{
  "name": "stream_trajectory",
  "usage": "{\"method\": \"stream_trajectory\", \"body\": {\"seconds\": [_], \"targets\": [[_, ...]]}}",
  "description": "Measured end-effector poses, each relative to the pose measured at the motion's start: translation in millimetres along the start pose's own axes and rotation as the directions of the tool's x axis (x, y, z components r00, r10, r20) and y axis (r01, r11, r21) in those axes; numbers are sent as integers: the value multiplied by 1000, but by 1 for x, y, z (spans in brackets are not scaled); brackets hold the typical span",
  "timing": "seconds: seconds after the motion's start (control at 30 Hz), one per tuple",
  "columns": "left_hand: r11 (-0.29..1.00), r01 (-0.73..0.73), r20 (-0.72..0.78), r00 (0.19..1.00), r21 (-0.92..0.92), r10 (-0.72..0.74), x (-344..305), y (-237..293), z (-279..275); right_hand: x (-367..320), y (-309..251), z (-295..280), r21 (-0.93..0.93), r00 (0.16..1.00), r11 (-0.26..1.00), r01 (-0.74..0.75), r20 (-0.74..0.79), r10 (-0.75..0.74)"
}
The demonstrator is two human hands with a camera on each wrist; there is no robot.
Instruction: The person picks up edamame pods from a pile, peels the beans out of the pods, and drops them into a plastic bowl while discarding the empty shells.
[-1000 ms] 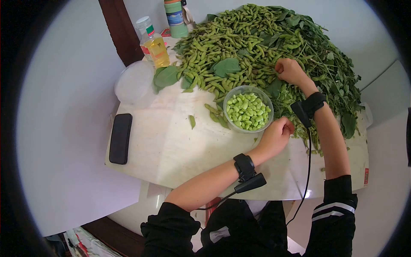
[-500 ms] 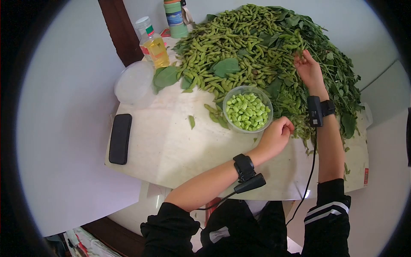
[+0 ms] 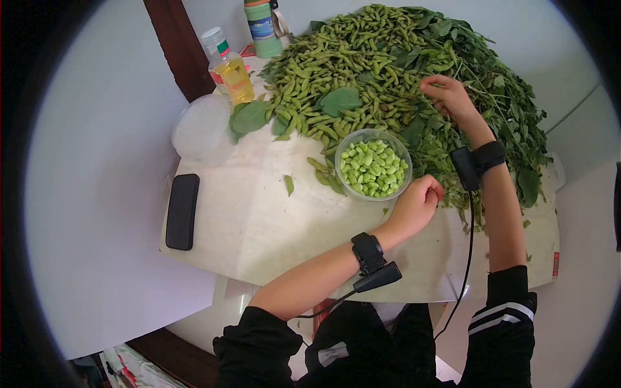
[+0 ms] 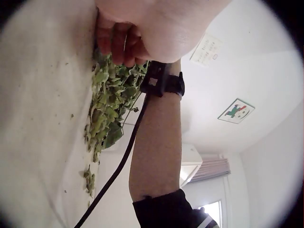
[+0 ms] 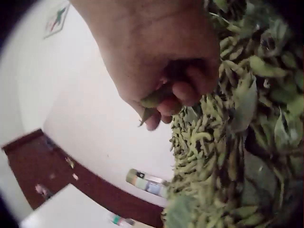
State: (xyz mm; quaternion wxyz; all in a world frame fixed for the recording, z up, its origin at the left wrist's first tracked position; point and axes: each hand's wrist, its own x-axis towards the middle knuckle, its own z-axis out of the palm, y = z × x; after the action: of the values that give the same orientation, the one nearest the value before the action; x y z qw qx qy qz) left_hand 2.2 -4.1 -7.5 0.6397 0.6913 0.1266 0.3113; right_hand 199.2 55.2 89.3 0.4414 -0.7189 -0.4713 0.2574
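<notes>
My right hand (image 3: 447,100) is raised over the heap of green soybean pods (image 3: 349,71), fingers curled. In the right wrist view it grips a soybean pod (image 5: 153,99) whose tip sticks out between thumb and fingers. Resting on the table, my left hand (image 3: 417,205) lies at the right of a clear round tub (image 3: 343,184). Its fingers (image 4: 124,45) are loosely curled beside leafy scraps (image 4: 111,90), and no object shows in them. Shelled green beans (image 3: 372,168) fill much of the tub.
A black phone (image 3: 182,212) lies at the table's left. Behind it are a translucent lid (image 3: 200,129), an oil bottle (image 3: 233,74) and a green flask (image 3: 264,32). Leafy stems (image 3: 511,123) pile up at the right edge. A cable (image 3: 467,258) hangs from the right wrist camera.
My right hand went right toward the leafy stems at half a second ago, then came back left over the pods. The left hand and the tub have stayed put.
</notes>
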Motion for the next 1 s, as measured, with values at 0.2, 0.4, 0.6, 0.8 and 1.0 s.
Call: {"method": "stream_trajectory", "body": {"seconds": [0.2,0.4,0.6,0.8,1.0], "targets": [[997,-11,-44,999,-72,8,1,-8,3,-8,2,30,-753,983,634,176,98,-156],[1000,12,-1,1000,-13,-12,1,0,0,-7,5,38,-855,972,475,210,130,-196],[1000,22,-15,1000,-23,-22,0,1,1,-8,6,34,-882,971,409,233,187,-150],[999,16,0,1000,-35,-16,0,-2,2,-9,4,37,-897,957,343,277,228,-177],[1000,6,2,1000,-12,-6,1,-2,2,-9,2,38,-905,948,290,310,271,-167]]}}
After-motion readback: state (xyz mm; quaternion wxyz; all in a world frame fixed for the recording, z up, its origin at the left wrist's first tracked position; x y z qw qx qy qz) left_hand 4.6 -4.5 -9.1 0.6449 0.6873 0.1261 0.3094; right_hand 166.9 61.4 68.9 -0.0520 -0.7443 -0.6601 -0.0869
